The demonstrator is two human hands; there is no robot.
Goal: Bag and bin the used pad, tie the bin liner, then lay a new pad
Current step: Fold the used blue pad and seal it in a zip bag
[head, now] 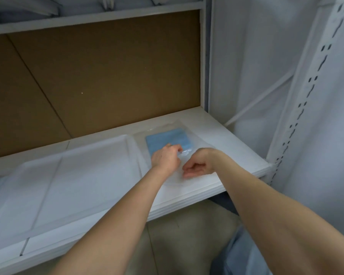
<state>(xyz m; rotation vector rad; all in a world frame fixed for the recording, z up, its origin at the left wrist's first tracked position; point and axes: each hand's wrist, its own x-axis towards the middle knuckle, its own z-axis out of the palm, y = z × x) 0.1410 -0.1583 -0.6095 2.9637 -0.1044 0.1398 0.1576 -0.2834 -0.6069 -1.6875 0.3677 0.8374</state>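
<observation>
- Head view, looking down at a white shelf (236, 147) with a brown board (107, 76) behind it.
- Pad (167, 140): blue, folded flat, inside a clear bag (199, 142). The bag lies on the right part of the shelf, just beside a white tray (83, 175).
- Left hand (166, 158): fingers curled, pinching the bag film at the near edge of the pad. It likely pins the pad so it can't slide while the mouth is worked.
- Right hand (196, 167): fingers bent, tips down on the film near the bag's near edge. It looks like a pinch on the loose plastic, though the clear film makes the contact hard to read.
- Both hands sit close together at the same end of the bag. My guess is that's where the opening is, and they are closing or pulling it.
- I can't tell whether the pad is used or fresh. Nothing lies in the tray, so this could be the bagging step or unpacking the new one.
- Handling: the film is thin and slippery, so the bag may skate on the smooth shelf unless one hand anchors it.
</observation>
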